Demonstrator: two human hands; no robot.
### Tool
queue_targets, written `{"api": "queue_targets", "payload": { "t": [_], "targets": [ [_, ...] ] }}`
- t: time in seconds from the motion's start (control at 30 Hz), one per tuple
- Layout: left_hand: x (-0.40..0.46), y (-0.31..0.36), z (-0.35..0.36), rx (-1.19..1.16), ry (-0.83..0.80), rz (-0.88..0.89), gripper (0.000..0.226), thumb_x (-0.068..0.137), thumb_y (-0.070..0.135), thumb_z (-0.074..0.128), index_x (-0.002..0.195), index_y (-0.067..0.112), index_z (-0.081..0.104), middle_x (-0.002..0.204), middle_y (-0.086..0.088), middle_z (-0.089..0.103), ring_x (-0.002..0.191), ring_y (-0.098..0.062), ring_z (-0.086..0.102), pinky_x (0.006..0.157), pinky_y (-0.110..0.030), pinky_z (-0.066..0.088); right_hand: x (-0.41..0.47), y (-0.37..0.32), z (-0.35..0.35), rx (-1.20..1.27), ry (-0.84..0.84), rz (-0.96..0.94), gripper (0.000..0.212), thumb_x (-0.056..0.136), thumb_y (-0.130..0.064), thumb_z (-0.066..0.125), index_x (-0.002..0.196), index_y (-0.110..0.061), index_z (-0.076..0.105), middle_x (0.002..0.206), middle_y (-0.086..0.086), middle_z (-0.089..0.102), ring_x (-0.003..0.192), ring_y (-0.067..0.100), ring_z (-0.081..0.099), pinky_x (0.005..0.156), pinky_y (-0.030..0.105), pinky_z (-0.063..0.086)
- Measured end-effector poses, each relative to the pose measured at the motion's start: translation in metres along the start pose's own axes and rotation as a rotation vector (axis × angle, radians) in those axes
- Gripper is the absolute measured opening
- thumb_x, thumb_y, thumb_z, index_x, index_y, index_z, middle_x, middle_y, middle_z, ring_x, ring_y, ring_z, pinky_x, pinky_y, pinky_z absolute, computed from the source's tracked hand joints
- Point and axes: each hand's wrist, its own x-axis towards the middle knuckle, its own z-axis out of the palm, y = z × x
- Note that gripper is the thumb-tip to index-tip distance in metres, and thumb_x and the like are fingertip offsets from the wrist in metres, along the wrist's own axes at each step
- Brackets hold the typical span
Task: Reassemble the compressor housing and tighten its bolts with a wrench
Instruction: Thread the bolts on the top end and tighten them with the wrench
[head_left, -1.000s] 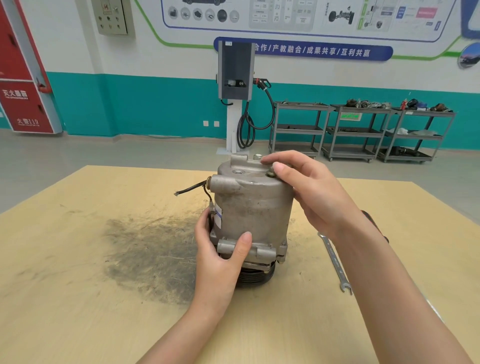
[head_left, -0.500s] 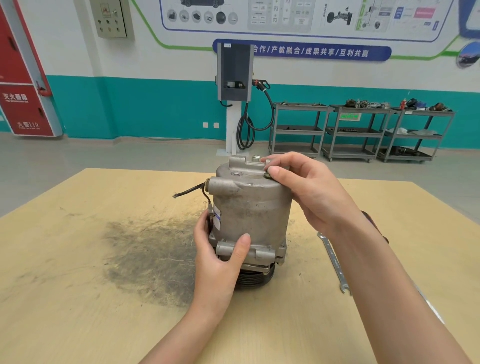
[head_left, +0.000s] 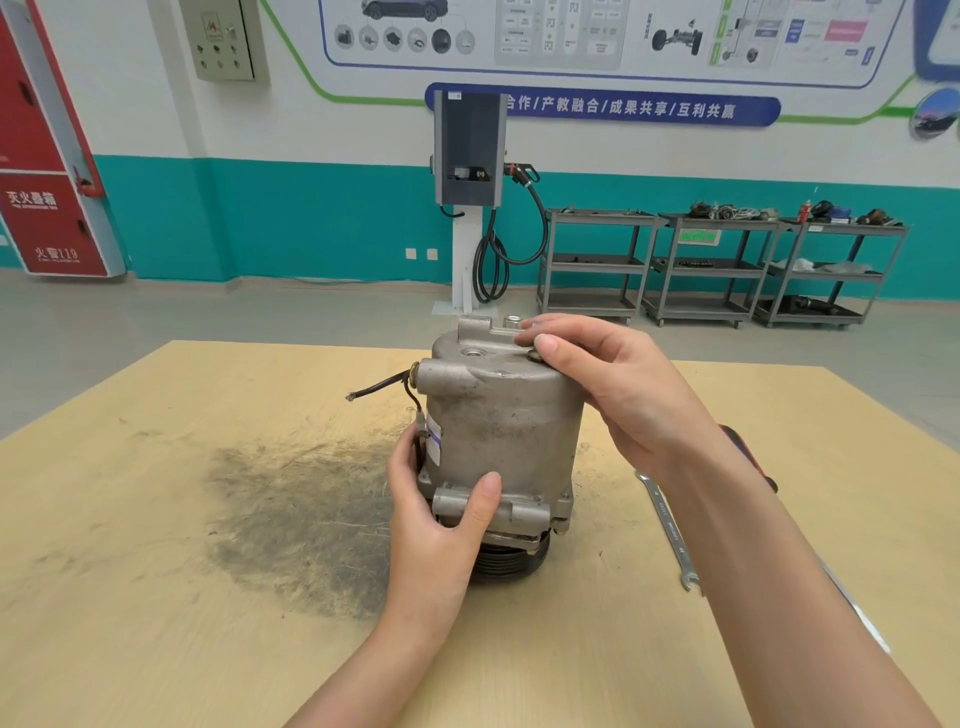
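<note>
A person's left hand (head_left: 441, 514) grips the lower part of a grey metal compressor housing (head_left: 506, 431), thumb laid across the mounting flange at the front and fingers wrapped round the far left side, by a small label. The right hand (head_left: 618, 387) reaches over from the right, forearm crossing the lower right of the view; its thumb and fingertips close narrowly on a bolt head (head_left: 533, 355) at the near right edge of the housing's top face, pinching it. The compressor stands upright in the middle of a pale wooden table (head_left: 156, 597), resting on its black grooved pulley (head_left: 511, 564). A short black wire (head_left: 382, 387) with a bare end sticks out to the left near the top.

An open-ended wrench (head_left: 670, 530) lies flat on the table just right of the compressor, partly hidden under the right forearm. A red-and-black object (head_left: 748, 457) behind the wrist is mostly covered and cannot be identified. A dark greasy smear (head_left: 296, 514) marks the table to the left. Behind stand a charging post (head_left: 469, 156) with a coiled cable, grey shelf carts (head_left: 717, 265) and a red fire cabinet (head_left: 47, 156).

Compared with half a second earlier, both hands keep the same hold and the compressor has not moved
</note>
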Motion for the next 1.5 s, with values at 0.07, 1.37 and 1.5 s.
{"api": "queue_targets", "payload": {
  "t": [0.07, 1.37, 1.5],
  "targets": [
    [0.0001, 0.0000, 0.0000, 0.002, -0.001, 0.001, 0.076, 0.065, 0.061, 0.071, 0.130, 0.051, 0.034, 0.119, 0.046, 0.052, 0.116, 0.017, 0.052, 0.087, -0.001, 0.042, 0.0008, 0.0004, 0.0002, 0.005, 0.007, 0.008, 0.009, 0.087, -0.017, 0.067, 0.087, -0.018, 0.076, 0.107, -0.008, 0.071, 0.115, 0.014, 0.059, 0.100, 0.030, 0.044],
    [-0.0004, -0.0009, -0.0013, 0.025, 0.000, 0.004, 0.074, 0.065, 0.064, 0.070, 0.127, 0.059, 0.032, 0.119, 0.051, 0.048, 0.118, 0.021, 0.048, 0.086, 0.001, 0.040, 0.0018, 0.0028, 0.0031, 0.020, 0.074, -0.002, 0.011, 0.086, -0.013, 0.070, 0.076, -0.018, 0.068, 0.111, -0.002, 0.070, 0.113, 0.023, 0.060, 0.103, 0.040, 0.044],
    [-0.0002, -0.0005, -0.0011, 0.022, 0.001, 0.001, 0.074, 0.064, 0.064, 0.070, 0.127, 0.058, 0.032, 0.118, 0.051, 0.048, 0.117, 0.021, 0.047, 0.087, 0.001, 0.040, 0.0004, 0.0024, 0.0025, 0.017, 0.059, -0.010, 0.008, 0.088, -0.016, 0.069, 0.083, -0.021, 0.071, 0.107, -0.004, 0.071, 0.104, 0.016, 0.060, 0.095, 0.034, 0.047]
  ]
}}
